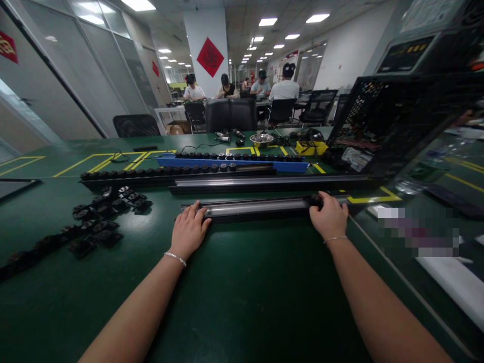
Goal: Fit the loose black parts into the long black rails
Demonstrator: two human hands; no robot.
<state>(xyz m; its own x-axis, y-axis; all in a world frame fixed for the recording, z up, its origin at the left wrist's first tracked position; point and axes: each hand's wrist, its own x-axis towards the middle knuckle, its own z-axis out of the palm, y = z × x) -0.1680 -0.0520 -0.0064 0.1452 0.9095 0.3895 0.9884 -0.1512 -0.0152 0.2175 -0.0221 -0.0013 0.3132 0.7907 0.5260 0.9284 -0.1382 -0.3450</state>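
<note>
On the green tabletop (242, 302), a scatter of small black clips (98, 222) lies well to the left of the near rail (257, 207), a long dark bar with a silvery face lying crosswise in front of the person. The left hand (188, 229) rests flat at the rail's left end, fingers (196, 212) stretched out and touching its edge, gripping nothing. Behind the rail lie a second rail (264, 184), a row of black knobs (151, 172) and a blue strip (234, 162). The right hand (329, 217) is curled over the near rail's right end, its fingers closed around the bar. Right of that end stands a black mesh crate (397, 121).
</note>
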